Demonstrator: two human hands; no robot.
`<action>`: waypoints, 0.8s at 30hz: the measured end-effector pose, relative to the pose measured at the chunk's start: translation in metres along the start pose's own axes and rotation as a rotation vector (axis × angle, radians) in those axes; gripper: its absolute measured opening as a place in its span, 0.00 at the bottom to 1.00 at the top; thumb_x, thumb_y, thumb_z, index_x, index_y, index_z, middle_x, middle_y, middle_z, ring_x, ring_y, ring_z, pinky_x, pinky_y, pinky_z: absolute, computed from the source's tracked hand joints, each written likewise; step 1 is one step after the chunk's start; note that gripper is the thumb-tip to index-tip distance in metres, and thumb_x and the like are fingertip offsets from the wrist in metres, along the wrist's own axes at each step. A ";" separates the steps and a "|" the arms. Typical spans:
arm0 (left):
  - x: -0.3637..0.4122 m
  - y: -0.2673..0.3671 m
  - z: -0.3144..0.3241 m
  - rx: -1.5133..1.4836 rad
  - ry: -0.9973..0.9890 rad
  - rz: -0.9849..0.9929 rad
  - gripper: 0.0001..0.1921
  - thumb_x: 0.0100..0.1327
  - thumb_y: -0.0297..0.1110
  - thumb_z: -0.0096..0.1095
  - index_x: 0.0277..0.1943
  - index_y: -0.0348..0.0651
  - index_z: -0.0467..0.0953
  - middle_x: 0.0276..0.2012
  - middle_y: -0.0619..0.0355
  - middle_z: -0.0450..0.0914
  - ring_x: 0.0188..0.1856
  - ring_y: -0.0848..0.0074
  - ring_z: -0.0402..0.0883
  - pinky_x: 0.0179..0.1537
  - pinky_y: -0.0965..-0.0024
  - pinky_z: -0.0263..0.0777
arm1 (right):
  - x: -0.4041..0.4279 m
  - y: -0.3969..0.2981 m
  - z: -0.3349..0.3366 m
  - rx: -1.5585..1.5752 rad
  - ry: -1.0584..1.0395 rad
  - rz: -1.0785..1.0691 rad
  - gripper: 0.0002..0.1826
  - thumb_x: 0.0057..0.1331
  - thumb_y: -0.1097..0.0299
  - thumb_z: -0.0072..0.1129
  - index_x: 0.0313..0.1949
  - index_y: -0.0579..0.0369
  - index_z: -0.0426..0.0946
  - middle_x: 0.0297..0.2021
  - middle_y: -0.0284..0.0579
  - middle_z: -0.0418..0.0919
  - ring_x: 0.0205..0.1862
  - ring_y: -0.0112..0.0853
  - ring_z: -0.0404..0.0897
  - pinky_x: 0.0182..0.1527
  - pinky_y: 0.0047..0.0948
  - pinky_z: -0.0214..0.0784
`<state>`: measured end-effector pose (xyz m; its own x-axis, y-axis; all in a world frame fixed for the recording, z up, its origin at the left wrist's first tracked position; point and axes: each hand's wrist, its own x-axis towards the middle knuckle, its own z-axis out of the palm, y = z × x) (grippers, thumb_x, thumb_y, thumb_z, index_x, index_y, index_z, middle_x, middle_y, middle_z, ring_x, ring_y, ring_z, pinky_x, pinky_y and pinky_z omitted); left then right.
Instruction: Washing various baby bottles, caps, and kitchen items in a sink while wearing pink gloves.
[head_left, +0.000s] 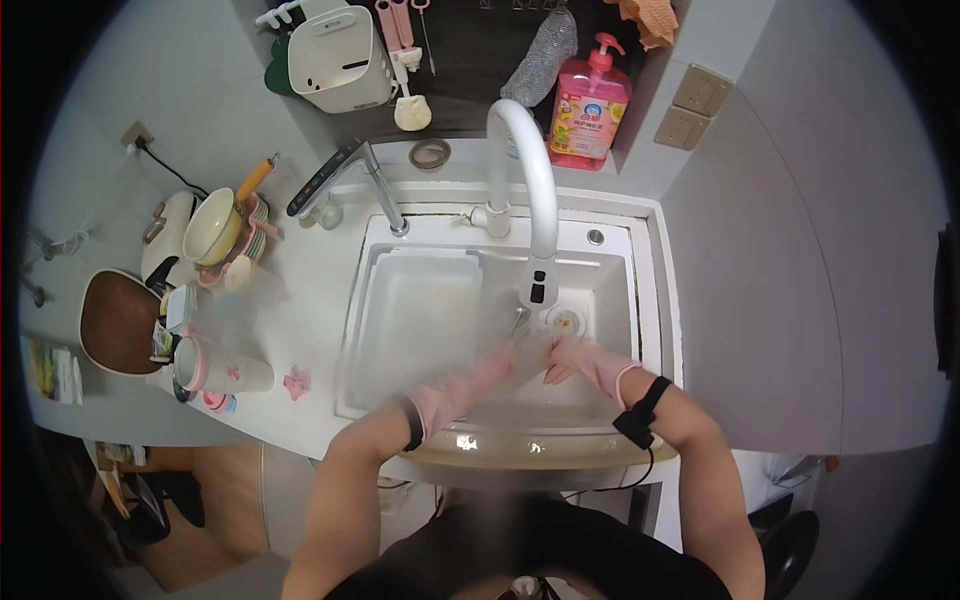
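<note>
Both my hands wear pink rubber gloves and reach into the white sink. My left hand is over the sink's middle, beside a pale translucent basin that fills the left part. My right hand is just below the drain strainer, its fingers pointing left. Something pale and blurred lies between the hands; haze hides what it is and whether either hand grips it. The white faucet arches over, its spray head just above the hands. A small shiny thing shows under the spray head.
A second, chrome tap stands at the back left. On the left counter are a cream pan, a white tumbler and a pink cloth-like piece. A pink soap bottle stands on the back ledge. A wall bounds the right.
</note>
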<state>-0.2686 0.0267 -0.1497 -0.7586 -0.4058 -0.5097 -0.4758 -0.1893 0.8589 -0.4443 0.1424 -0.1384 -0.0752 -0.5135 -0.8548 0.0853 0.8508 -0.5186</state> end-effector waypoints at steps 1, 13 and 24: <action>0.002 0.003 -0.005 0.008 -0.004 0.000 0.20 0.71 0.45 0.41 0.29 0.42 0.72 0.23 0.64 0.71 0.27 0.81 0.68 0.32 0.75 0.64 | -0.003 -0.002 -0.008 0.028 -0.041 0.012 0.13 0.59 0.72 0.56 0.42 0.66 0.72 0.30 0.52 0.82 0.31 0.39 0.84 0.34 0.32 0.79; -0.011 0.028 -0.052 0.001 -0.031 0.550 0.18 0.72 0.43 0.42 0.27 0.44 0.67 0.20 0.64 0.69 0.21 0.83 0.64 0.25 0.79 0.59 | -0.097 -0.096 -0.001 -0.762 0.676 -0.268 0.06 0.54 0.71 0.55 0.30 0.54 0.79 0.21 0.46 0.79 0.22 0.30 0.78 0.28 0.33 0.70; 0.006 0.046 -0.059 0.067 0.061 0.522 0.16 0.71 0.42 0.45 0.28 0.43 0.70 0.19 0.63 0.71 0.21 0.81 0.65 0.25 0.76 0.59 | -0.100 -0.077 -0.003 -0.696 0.225 -0.578 0.08 0.57 0.68 0.50 0.28 0.48 0.81 0.21 0.39 0.77 0.22 0.29 0.74 0.25 0.29 0.64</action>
<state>-0.2685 -0.0371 -0.1106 -0.8758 -0.4826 -0.0093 -0.0705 0.1089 0.9916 -0.4461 0.1289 -0.0132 -0.1175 -0.9062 -0.4062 -0.6350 0.3830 -0.6709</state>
